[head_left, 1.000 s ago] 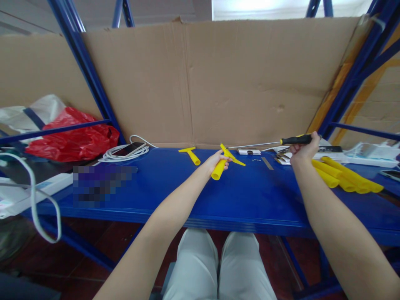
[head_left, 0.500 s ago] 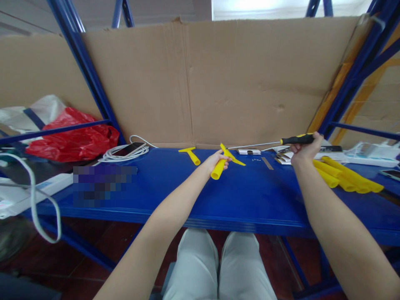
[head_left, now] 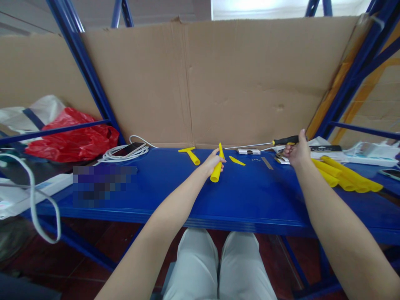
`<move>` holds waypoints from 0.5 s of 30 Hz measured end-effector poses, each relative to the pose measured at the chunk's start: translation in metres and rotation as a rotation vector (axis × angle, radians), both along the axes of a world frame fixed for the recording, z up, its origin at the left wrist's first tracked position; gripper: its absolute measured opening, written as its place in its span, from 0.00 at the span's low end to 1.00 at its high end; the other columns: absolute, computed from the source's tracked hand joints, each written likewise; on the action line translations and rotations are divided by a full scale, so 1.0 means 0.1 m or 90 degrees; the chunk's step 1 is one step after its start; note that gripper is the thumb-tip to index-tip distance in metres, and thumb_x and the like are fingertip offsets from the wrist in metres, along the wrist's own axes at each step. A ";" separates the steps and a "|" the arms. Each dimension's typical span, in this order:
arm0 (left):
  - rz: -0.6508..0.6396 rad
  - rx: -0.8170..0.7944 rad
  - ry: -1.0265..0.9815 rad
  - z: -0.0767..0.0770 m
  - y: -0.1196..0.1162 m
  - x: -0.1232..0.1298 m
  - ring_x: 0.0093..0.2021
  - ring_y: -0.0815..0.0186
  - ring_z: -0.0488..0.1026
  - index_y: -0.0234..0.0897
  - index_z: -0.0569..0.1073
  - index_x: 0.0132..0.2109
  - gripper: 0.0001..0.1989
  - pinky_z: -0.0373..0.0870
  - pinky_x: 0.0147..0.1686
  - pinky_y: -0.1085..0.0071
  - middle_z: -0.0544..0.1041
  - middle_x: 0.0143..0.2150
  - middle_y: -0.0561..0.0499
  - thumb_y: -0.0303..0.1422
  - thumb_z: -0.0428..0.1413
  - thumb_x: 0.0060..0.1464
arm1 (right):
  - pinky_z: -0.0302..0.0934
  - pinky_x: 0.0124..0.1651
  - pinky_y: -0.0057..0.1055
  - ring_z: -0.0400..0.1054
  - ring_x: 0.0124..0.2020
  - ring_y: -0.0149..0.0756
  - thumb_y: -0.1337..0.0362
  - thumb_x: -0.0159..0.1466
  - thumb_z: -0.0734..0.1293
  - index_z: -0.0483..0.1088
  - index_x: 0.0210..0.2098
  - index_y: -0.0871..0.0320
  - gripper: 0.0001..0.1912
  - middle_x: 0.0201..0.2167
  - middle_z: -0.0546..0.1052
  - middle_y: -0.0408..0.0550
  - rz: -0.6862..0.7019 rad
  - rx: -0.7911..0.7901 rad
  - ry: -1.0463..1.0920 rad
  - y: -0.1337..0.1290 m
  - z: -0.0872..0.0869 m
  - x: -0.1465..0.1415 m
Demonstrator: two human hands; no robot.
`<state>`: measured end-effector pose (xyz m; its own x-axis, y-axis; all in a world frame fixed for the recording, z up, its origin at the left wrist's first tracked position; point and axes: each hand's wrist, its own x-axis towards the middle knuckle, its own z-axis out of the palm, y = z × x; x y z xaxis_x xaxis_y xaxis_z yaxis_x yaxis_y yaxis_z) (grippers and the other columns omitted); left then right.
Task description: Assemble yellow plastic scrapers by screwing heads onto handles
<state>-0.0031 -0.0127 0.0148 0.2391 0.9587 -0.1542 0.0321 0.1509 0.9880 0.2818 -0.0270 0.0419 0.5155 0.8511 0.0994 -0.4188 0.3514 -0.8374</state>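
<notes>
My left hand [head_left: 214, 163] is closed around a yellow tube-shaped handle [head_left: 216, 172] over the blue tabletop. In my right hand [head_left: 296, 152] is a screwdriver [head_left: 286, 141] with a black and yellow handle, held nearly level. Its long metal shaft points left, with the tip close to the upper end of the yellow handle; whether they touch I cannot tell. A flat yellow piece [head_left: 237, 161] lies just right of my left hand. To the left rests a yellow T-shaped piece [head_left: 191, 155].
Several yellow tubes [head_left: 346, 175] lie at the right by a power strip [head_left: 371, 157]. A small box [head_left: 248, 152], tiny screws and a grey strip [head_left: 267, 163] are near the back. Coiled white cable [head_left: 123, 153] and a red bag [head_left: 73, 135] are at the left.
The screwdriver and my right hand have moved slightly left. The yellow handle in my left hand has turned more upright. The flat yellow piece now shows separate from it.
</notes>
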 end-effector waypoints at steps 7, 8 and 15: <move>0.022 0.002 0.013 0.01 0.01 0.00 0.17 0.76 0.62 0.46 0.50 0.68 0.41 0.61 0.18 0.77 0.74 0.36 0.51 0.16 0.50 0.50 | 0.47 0.10 0.25 0.54 0.11 0.31 0.56 0.67 0.48 0.57 0.26 0.53 0.16 0.13 0.60 0.42 -0.014 -0.016 0.047 -0.09 0.10 -0.10; 0.025 0.003 0.013 0.00 0.01 0.00 0.17 0.76 0.62 0.47 0.51 0.68 0.41 0.61 0.18 0.77 0.74 0.36 0.51 0.16 0.50 0.50 | 0.46 0.10 0.25 0.54 0.11 0.31 0.57 0.67 0.48 0.57 0.26 0.54 0.17 0.13 0.60 0.42 -0.018 -0.019 0.040 -0.10 0.11 -0.11; 0.039 0.009 0.016 0.00 0.02 -0.01 0.17 0.76 0.62 0.46 0.50 0.68 0.41 0.61 0.18 0.77 0.73 0.35 0.51 0.15 0.50 0.50 | 0.43 0.09 0.22 0.50 0.09 0.26 0.57 0.67 0.54 0.59 0.27 0.53 0.14 0.12 0.61 0.37 -0.056 -0.032 0.000 -0.03 0.08 -0.08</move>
